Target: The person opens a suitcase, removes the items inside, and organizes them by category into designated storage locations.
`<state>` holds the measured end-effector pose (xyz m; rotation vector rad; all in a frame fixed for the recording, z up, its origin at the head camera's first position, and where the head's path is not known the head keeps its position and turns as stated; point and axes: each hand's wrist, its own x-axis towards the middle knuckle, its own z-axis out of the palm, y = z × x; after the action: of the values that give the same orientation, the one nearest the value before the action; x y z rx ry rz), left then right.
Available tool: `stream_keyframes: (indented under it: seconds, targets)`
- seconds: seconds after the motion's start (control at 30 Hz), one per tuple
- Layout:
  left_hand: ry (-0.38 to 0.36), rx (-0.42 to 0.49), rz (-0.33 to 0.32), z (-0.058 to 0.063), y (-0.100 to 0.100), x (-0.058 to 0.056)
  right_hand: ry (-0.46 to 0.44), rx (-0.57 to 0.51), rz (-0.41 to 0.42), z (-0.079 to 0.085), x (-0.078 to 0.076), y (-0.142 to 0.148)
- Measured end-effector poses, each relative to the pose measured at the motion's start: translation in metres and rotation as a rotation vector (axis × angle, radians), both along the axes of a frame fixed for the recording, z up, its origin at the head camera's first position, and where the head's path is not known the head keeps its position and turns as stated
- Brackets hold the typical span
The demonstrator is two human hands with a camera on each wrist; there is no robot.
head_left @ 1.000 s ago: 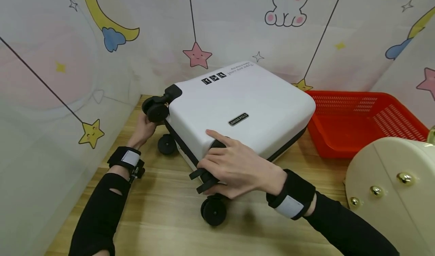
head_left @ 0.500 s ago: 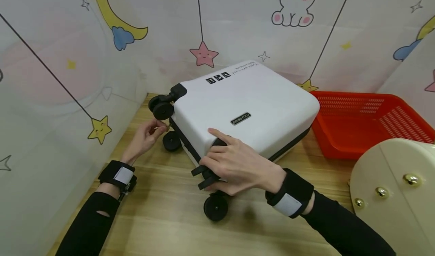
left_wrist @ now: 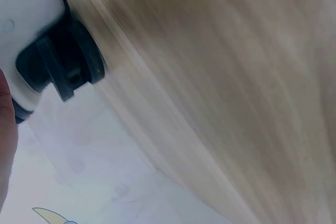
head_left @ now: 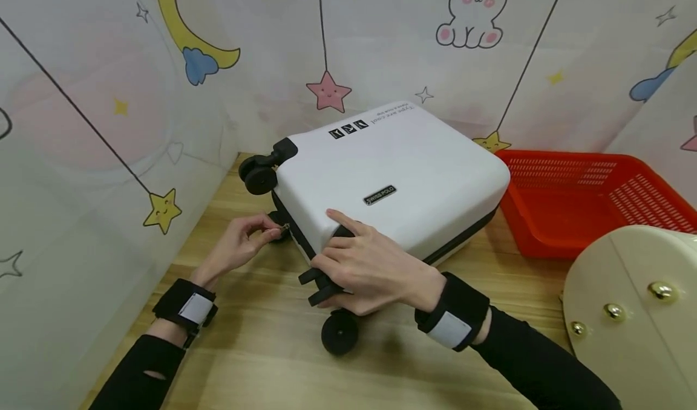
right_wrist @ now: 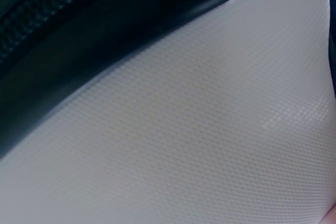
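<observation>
A white hard-shell suitcase (head_left: pixel 430 162) lies flat on the wooden table, its wheeled end facing me. My left hand (head_left: pixel 238 247) pinches a small metal zipper pull (head_left: pixel 285 227) between thumb and fingertips at the dark seam on that end. Across the near corner, my right hand (head_left: pixel 370 271) grips the suitcase by its black wheel mount, index finger stretched onto the white shell. In the right wrist view the zipper (right_wrist: pixel 47 9) runs along a black band above the textured white side. The left wrist view catches a black caster wheel (left_wrist: pixel 86 51); the pull is out of that frame.
Black casters stick out from the suitcase's left corner (head_left: pixel 260 179) and below my right hand. Behind to the right stands a red plastic basket (head_left: pixel 550 240), with a cream rounded case (head_left: pixel 610 265) with gold studs before it. A printed cloth wall (head_left: pixel 261 47) borders the table.
My left hand comes from behind the left caster and moves along the seam toward me, zipper pull in its fingers. My right hand keeps its grip on the corner.
</observation>
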<state>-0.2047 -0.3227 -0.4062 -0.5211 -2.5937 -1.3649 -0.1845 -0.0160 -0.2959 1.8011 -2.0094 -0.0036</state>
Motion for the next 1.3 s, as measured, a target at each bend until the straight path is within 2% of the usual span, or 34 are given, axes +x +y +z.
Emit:
stream_keyframes:
  seconds: [0.17, 0.27, 0.47, 0.57, 0.83, 1.0, 1.17, 1.3]
  targets:
    - [-0.015, 0.016, -0.084, 0.002, 0.008, 0.012, 0.003, 0.008, -0.006, -0.001, 0.000, -0.006]
    - [-0.028, 0.023, -0.127, 0.002, 0.012, 0.015, 0.015, 0.001, -0.006, -0.001, -0.002, -0.006]
    - [-0.042, 0.032, -0.123, -0.001, 0.015, 0.019, -0.039, -0.021, 0.038, -0.001, -0.006, 0.001]
    - [-0.044, 0.042, -0.141, -0.003, 0.019, 0.023, -0.077, -0.048, 0.053, -0.003, -0.009, 0.006]
    - [0.016, 0.116, -0.299, -0.005, 0.043, 0.037, -0.061, -0.106, 0.058, -0.005, -0.013, 0.009]
    - [0.020, 0.144, -0.374, -0.007, 0.055, 0.047, -0.131, -0.117, 0.081, -0.003, -0.014, 0.011]
    - [0.033, 0.158, -0.376, -0.009, 0.057, 0.050, -0.220, -0.199, 0.123, -0.005, -0.027, 0.031]
    - [0.039, 0.175, -0.345, -0.009, 0.054, 0.053, -0.278, -0.240, 0.062, -0.009, -0.040, 0.062]
